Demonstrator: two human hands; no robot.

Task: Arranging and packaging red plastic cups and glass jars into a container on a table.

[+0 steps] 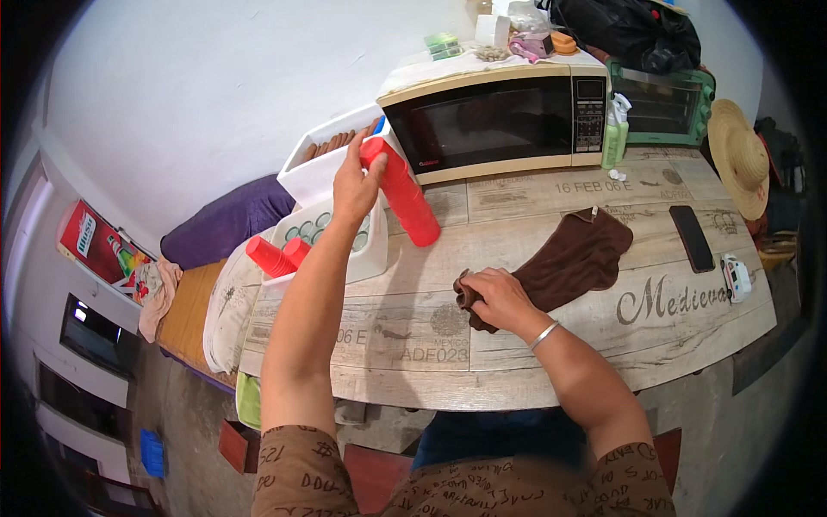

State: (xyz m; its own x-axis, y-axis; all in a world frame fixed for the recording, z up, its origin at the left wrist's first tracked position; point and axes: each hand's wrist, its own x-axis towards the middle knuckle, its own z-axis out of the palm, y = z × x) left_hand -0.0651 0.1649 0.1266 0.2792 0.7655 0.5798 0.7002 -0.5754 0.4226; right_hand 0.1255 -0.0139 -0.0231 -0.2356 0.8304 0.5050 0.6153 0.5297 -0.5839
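Note:
My left hand [357, 184] grips the upper end of a tall stack of red plastic cups [410, 203], which leans beside the white bins. At the centre of the table, my right hand [497, 296] holds the bunched, partly rolled end of a dark brown cloth [568, 258]; its rest spreads out flat to the right. Behind my left hand is a white bin [294, 165] with rolled brown cloths [329, 143] and something blue inside. In front of it, a second white bin [375, 255] holds clear glasses [316, 223] and shorter stacks of red cups [268, 255], partly hidden by my left forearm.
A microwave oven [484, 123] stands at the table's back, with green spray bottles [614, 132] and a green toaster oven [665, 103] to its right. A black phone [691, 239] and a small white device [736, 278] lie at the right. A straw hat [740, 158] hangs beyond the table's edge.

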